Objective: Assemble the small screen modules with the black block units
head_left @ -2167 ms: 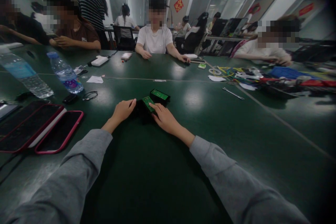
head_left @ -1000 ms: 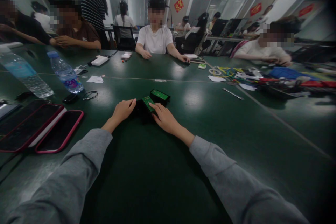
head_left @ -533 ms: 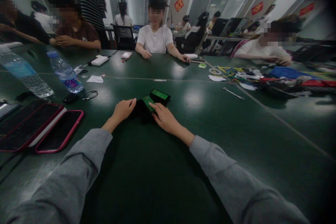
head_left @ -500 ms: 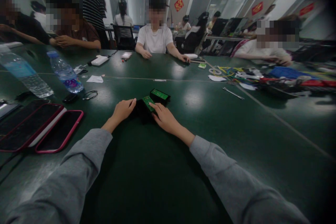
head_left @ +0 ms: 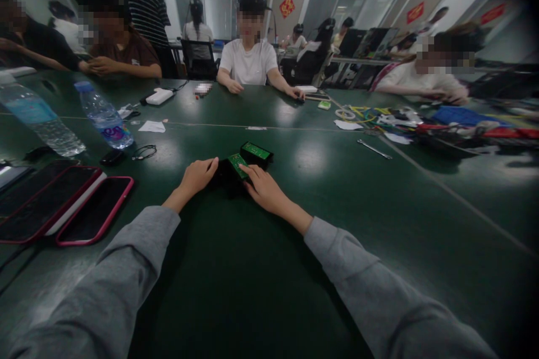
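Observation:
Two green circuit boards in black casings sit near the middle of the dark green table. My right hand is closed on the nearer board, its fingertips on the green face and right edge. On the other side, my left hand is closed on the left end of the same dark casing, thumb along its top. The farther board lies just behind, close to the nearer one and touched by neither hand. The lower parts of the nearer casing blend into shadow.
Left: two water bottles, a thin cable loop and phones in red cases. Right: a wrench and a heap of cables and tools. Several people sit around the table, one person directly opposite.

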